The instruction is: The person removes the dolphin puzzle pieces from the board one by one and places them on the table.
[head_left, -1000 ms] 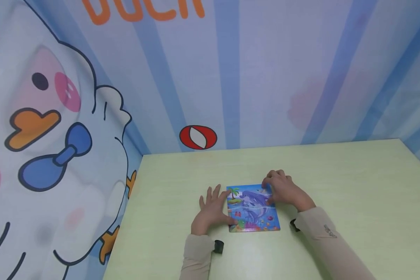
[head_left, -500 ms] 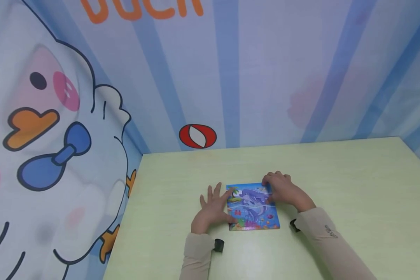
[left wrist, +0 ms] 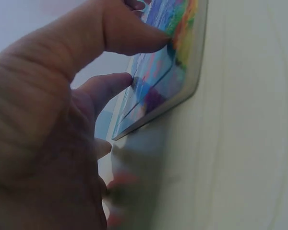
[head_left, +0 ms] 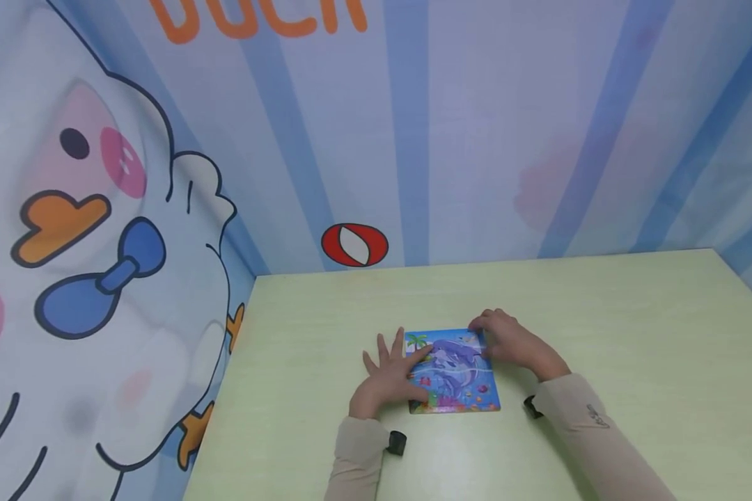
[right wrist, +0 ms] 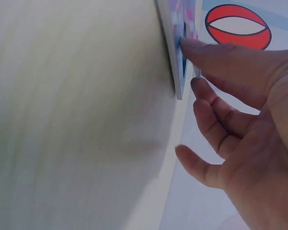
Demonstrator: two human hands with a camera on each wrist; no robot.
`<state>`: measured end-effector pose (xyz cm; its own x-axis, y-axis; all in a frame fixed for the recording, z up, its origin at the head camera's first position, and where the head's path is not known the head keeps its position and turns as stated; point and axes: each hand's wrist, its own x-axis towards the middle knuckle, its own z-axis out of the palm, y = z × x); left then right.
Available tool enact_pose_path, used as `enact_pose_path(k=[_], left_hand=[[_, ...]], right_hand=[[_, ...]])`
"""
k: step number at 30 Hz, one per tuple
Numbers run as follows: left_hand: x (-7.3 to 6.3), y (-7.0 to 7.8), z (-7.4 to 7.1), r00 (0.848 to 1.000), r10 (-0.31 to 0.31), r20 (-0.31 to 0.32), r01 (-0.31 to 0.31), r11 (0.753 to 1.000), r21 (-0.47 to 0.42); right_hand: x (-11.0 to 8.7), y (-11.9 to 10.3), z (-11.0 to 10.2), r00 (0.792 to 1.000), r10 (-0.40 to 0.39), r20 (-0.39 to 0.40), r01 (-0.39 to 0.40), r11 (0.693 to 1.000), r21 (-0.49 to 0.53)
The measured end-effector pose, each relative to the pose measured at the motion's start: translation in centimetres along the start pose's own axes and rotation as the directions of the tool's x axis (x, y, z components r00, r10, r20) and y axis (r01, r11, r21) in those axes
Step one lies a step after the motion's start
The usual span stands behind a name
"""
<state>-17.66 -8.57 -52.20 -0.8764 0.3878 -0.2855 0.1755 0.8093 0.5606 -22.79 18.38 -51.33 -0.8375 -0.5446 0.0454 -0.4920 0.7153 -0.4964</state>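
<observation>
A square jigsaw puzzle [head_left: 454,376] with a dolphin picture, palm tree and sea animals lies on the table in the head view. My left hand [head_left: 388,383] has its fingers spread over the puzzle's left side. In the left wrist view its thumb [left wrist: 139,38] and index finger [left wrist: 108,88] rest on the picture, near a thin seam. At the upper right corner, my right hand [head_left: 515,343] pinches a puzzle piece [right wrist: 197,71] between thumb and fingertips, beside a dark slit along the board's edge. Its outer fingers [right wrist: 197,165] curl loosely. The hand hides most of that piece.
A pale green table [head_left: 633,327] extends around the puzzle. Behind it rises a striped blue backdrop [head_left: 476,139] with a printed red ball [head_left: 332,245]; a large printed duck [head_left: 131,292] covers the left side. Both wrists wear small black devices [head_left: 397,442].
My left hand has slid right, its index finger and thumb reaching farther over the picture. The right hand stays at the upper right corner, shifted only slightly. The puzzle stays put.
</observation>
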Motion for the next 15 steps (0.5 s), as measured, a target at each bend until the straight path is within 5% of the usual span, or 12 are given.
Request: enact_pose_path(k=[15], left_hand=[[0.09,-0.25,0.11,1.0,0.001,-0.003,-0.001,1.0,-0.017]], right_hand=[[-0.11,0.33,0.02,0.999,0.036,-0.007,-0.035,0.997,0.069]])
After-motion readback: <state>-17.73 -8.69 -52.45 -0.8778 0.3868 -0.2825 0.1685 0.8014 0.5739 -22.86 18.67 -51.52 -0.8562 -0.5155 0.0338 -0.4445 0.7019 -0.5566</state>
